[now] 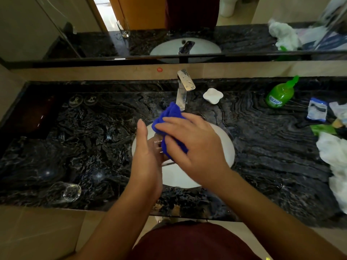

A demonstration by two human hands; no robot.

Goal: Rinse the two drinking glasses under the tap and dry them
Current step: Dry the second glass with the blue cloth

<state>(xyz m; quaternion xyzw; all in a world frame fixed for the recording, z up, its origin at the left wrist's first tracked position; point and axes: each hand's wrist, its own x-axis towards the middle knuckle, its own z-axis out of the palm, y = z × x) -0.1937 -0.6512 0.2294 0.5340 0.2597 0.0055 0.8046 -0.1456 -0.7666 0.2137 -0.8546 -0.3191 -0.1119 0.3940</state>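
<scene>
Over the white sink [223, 147], my left hand [146, 152] grips a clear drinking glass [159, 149], which is mostly hidden between my hands. My right hand [193, 145] holds a blue cloth [170, 117] bunched against and into the glass. A second clear glass [63, 192] stands on the dark marble counter [84, 137] at the front left, away from both hands. The chrome tap [185, 87] stands behind the sink; no water shows.
A white soap dish [213, 95] sits right of the tap. A green soap bottle [280, 94] lies further right, with packets [317, 109] and white crumpled plastic bags [334, 152] along the right edge. A mirror runs along the back wall.
</scene>
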